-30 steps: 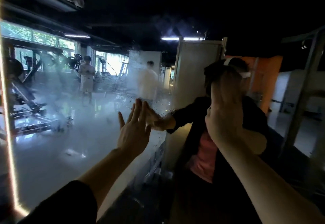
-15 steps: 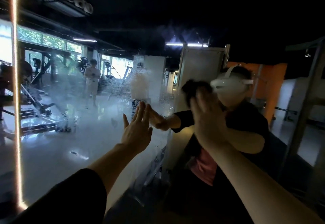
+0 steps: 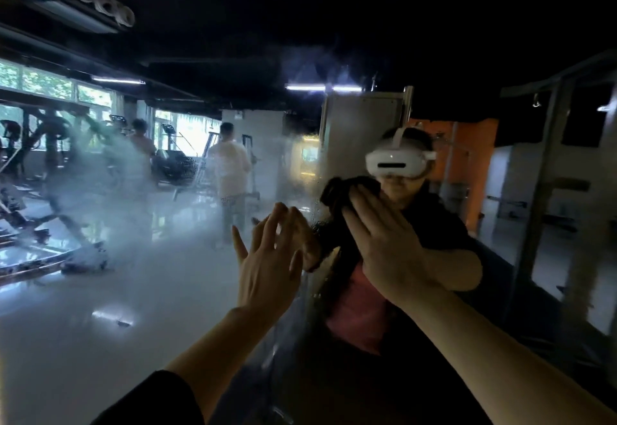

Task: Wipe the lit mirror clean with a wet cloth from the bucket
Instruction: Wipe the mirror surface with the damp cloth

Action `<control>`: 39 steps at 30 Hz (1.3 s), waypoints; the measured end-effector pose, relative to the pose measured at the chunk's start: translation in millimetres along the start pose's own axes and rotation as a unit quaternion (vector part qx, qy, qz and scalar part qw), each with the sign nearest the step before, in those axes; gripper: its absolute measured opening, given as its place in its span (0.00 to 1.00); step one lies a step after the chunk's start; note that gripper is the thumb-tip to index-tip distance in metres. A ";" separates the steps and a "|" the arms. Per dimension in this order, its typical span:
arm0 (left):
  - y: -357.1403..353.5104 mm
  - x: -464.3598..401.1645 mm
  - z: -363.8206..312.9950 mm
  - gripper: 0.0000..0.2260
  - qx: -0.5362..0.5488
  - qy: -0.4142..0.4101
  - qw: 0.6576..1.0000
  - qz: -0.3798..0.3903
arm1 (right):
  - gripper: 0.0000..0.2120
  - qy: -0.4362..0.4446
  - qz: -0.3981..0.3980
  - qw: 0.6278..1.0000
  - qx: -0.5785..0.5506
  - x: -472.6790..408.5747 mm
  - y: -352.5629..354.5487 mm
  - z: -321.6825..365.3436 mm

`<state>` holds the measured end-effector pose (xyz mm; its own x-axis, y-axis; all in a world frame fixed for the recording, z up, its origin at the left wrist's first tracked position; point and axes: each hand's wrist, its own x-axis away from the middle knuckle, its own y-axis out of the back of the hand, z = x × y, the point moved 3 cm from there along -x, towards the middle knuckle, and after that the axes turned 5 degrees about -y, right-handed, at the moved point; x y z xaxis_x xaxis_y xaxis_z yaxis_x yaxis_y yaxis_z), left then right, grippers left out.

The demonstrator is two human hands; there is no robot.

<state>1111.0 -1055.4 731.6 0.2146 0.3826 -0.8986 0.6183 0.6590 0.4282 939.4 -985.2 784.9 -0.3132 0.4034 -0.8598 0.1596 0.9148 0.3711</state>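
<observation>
The big mirror [image 3: 133, 274] fills the view, with a hazy, wet smear and droplets over its left and middle. My left hand [image 3: 267, 257] is stretched out with spread, straight fingers, its fingertips at the glass. To its right, my right hand [image 3: 384, 241] presses a dark bunched cloth [image 3: 347, 191] flat against the mirror with straight fingers. The cloth sticks out above my fingertips. The bucket is out of view.
The mirror reflects me with a white headset [image 3: 395, 162], a dim gym with machines [image 3: 50, 191], bright windows and two people standing [image 3: 230, 171]. A grey panel [image 3: 357, 131] and a metal frame [image 3: 541, 191] show at the right.
My right hand slid the cloth left and slightly down across the glass. My left hand stayed at the mirror. The glowing left edge of the mirror has left the view.
</observation>
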 end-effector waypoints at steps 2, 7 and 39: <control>5.7 -5.7 7.2 0.28 0.033 -0.045 0.997 -0.054 | 0.28 -0.031 -0.019 0.999 0.007 -5.4 2.8 -9.1; 12.3 -37.7 42.2 0.27 0.057 -0.119 0.990 -0.043 | 0.18 -0.294 -0.213 0.932 0.012 -50.9 23.6 -36.8; 3.0 -0.3 145.9 0.57 0.044 -0.064 0.997 0.024 | 0.22 -0.041 -0.025 0.999 0.012 -57.8 -65.6 143.2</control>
<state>1223.2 -1148.1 719.3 0.3358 0.3233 -0.8847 0.6676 0.5810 0.4656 1081.2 -1071.5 760.0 -0.2439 0.3539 -0.9029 0.1677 0.9324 0.3202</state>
